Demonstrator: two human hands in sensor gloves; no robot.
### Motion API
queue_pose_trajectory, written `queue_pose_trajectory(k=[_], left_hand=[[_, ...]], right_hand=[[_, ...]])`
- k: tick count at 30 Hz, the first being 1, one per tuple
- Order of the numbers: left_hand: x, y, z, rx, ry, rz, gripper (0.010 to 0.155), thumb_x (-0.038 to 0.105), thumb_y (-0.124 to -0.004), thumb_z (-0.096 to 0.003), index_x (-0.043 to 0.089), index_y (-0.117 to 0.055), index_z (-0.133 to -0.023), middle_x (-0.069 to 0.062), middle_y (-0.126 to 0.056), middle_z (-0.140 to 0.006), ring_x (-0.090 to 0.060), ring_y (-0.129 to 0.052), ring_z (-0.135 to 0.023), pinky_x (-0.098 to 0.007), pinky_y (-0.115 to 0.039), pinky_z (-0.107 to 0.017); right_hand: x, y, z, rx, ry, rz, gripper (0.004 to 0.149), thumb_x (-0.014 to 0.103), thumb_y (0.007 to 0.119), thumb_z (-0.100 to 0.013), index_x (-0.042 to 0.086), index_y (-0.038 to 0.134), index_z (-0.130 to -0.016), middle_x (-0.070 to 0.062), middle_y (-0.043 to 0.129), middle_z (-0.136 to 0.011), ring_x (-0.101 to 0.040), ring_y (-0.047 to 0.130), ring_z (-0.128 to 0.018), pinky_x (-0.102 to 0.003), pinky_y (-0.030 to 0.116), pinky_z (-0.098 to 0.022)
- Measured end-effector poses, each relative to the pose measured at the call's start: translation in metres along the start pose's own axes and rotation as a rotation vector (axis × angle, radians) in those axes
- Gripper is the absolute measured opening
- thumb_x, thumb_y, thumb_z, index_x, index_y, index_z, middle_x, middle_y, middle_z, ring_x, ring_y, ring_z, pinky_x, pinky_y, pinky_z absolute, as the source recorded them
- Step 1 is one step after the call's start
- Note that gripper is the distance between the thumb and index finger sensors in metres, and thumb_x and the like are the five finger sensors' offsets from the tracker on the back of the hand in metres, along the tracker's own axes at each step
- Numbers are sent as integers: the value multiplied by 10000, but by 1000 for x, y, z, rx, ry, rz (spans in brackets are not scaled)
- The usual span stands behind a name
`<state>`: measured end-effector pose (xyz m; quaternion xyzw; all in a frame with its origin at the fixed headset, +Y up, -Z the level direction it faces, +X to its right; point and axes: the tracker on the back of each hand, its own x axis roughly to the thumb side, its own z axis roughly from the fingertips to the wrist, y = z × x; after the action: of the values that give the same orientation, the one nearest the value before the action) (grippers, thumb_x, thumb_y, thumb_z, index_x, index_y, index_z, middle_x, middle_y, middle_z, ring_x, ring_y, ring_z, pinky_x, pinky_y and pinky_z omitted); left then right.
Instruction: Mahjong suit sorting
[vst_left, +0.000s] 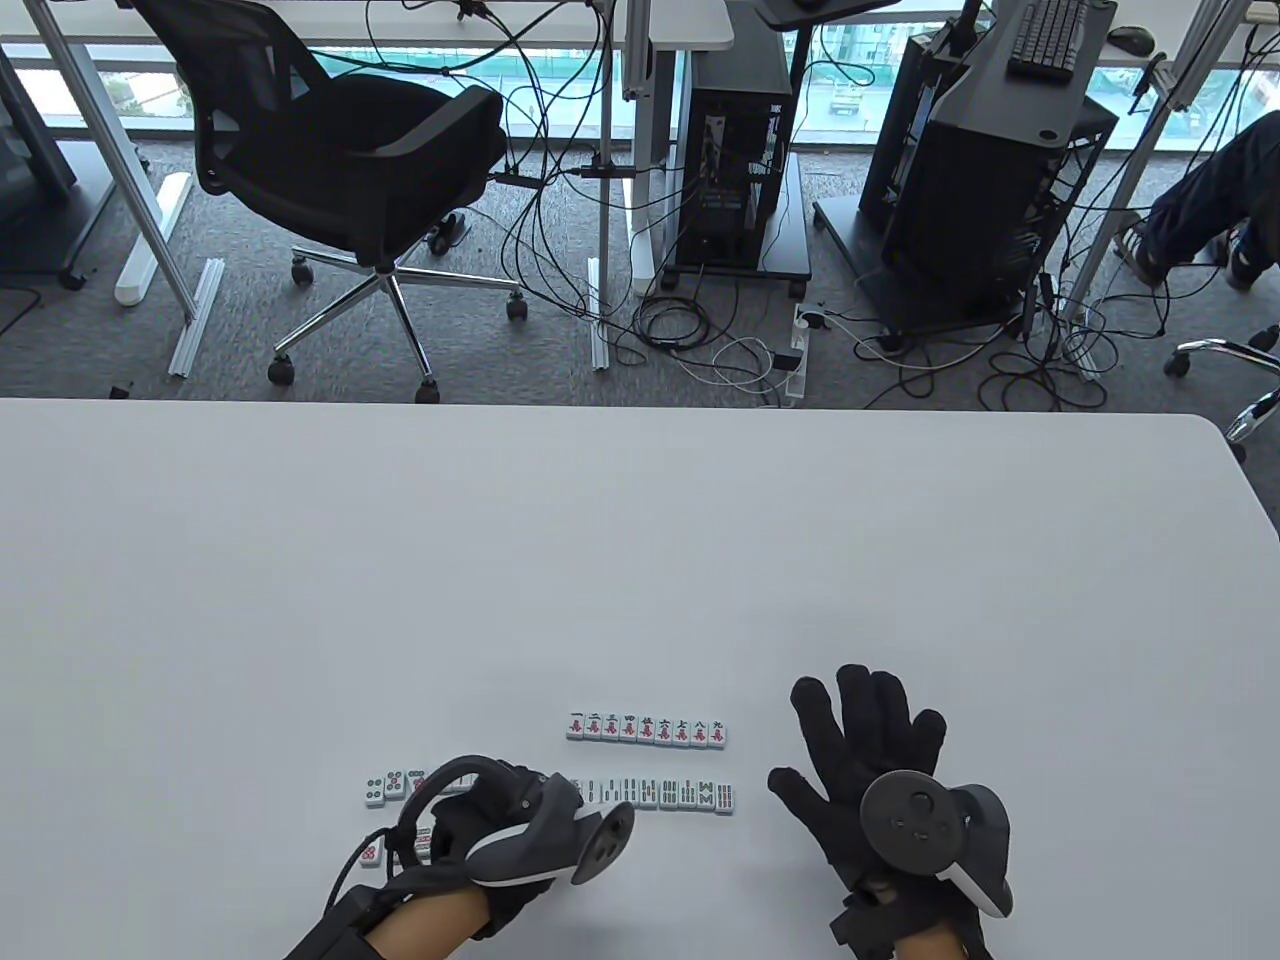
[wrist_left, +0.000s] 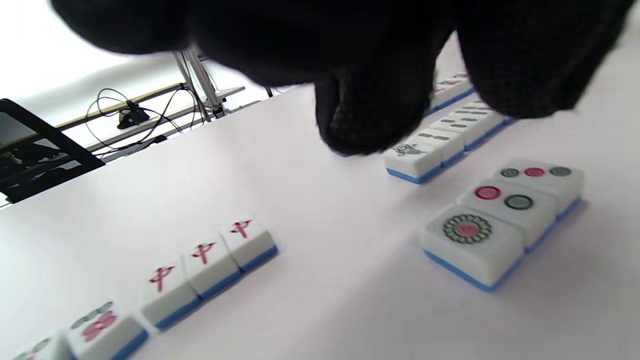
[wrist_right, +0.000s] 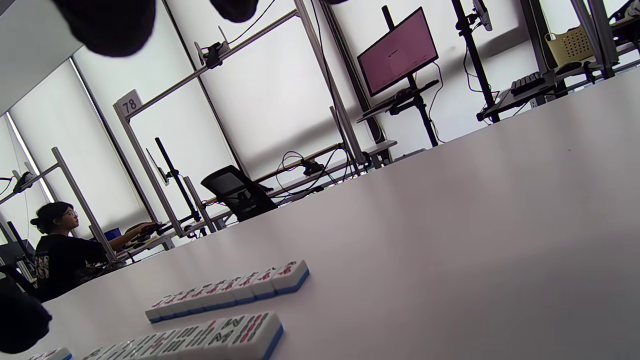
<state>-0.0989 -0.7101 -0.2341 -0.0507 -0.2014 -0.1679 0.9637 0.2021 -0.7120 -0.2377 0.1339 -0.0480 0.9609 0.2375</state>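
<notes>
Table view looks down on your white bench (vst_left: 640, 560), where mahjong tiles lie face up near the front edge. A row of character tiles (vst_left: 647, 728) sits farthest from you, its tiles touching side by side. Just nearer you runs a row of bamboo tiles (vst_left: 668, 794), parallel to the first and a little apart from it. To the left are dot tiles (vst_left: 392, 785), partly hidden under your left hand (vst_left: 500, 830). That hand hovers over the left end of the bamboo row with its fingers bent downward; whether they touch or pinch a tile cannot be told. In the left wrist view one fingertip (wrist_left: 367, 125) hangs right at the end tile of the bamboo row (wrist_left: 417, 157), three dot tiles (wrist_left: 505, 220) sit in a short line to the right, and three red-marked tiles (wrist_left: 207, 265) lie in a line nearer the lens. Your right hand (vst_left: 880, 780) rests to the right of both rows, fingers spread wide and straight, holding nothing.
</notes>
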Motion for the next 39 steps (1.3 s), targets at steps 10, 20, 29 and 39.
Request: queue_pose_trajectory(k=[10,20,29,39], left_hand=[[-93,-27,21,-79,265,-16,552,512,-879,-284,226,-898,-755,110,-1020,-454,-87,-962,-159,-383,-858,-271],[-119,-83,17,-248,297,-50,613,524,-888,-266,269,-844,-822,121,-1012,-474,-80,-961,-176,-377,-859,-282],[-125,-93,7,-300,294,39,621,528,-877,-277,174,-829,-786,119,-1014,-441,-85,-956,-152,-379,-859,-268],[-114,-30,-6,-164,274,149,617,546,-860,-289,161,-860,-772,110,-1017,-443,-86,-962,-154,-382,-862,-260]], right_hand=[[0,1,0,6,7,8,746,607,613,-520,343,268,-1126,-114,125,-1192,-400,31,-1044,-698,61,-680],[1,2,-1,18,12,15,745,606,613,-519,343,270,-1126,-114,126,-1192,-399,31,-1044,-698,62,-680],[1,2,-1,20,13,10,747,606,614,-519,343,268,-1126,-114,124,-1192,-399,28,-1044,-697,60,-680],[0,3,-2,17,14,-5,746,606,614,-521,346,266,-1127,-112,121,-1194,-397,25,-1046,-697,55,-681]])
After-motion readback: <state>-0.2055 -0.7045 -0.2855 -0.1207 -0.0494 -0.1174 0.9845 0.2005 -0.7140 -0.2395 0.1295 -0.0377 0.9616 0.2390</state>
